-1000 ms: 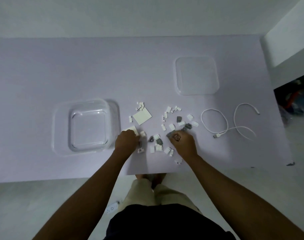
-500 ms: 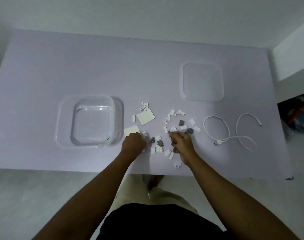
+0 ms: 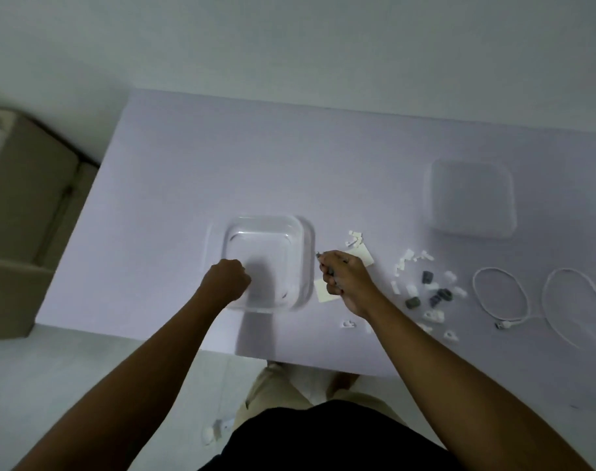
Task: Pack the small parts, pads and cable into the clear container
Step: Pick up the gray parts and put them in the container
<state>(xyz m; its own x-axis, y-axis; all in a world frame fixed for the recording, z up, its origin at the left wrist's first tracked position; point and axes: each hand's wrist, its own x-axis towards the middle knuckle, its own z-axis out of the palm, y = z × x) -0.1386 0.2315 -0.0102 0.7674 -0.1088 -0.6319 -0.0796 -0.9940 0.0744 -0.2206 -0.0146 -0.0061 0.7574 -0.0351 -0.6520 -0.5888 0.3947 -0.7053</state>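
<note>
1. You are early in the packing. The clear container (image 3: 305, 253) stands open on the desk (image 3: 221, 164), near the front edge. The picture is blurred, and you cannot make out any part lying inside it yet.
2. Your left hand (image 3: 227, 280) hovers over the near-left part of the container. Its grip is clenched into a fist. Whether it encloses any pieces cannot be told, because the curled fingers hide the palm.
3. Your right hand (image 3: 345, 283) hangs just beside the container's right wall, not yet over the opening. Its grip is grasping a few small parts (image 3: 425, 277); grey bits show between the fingers. Judging by this, the step in hand is carrying a first batch across to drop in.
4. Most of the small parts are left. White and grey pieces lie scattered on the desk to the right of your right hand, and a few sit close to the front edge.
5. The pads (image 3: 322, 290) are untouched. One lies between the container and your right hand, partly under the hand. The other lies just beyond the hand.
6. The cable (image 3: 503, 324) is not packed either. It lies in loose loops at the far right, well apart from the container.
7. The lid (image 3: 469, 198) rests flat at the back right, so closing is also left, if you mean to close it.
</note>
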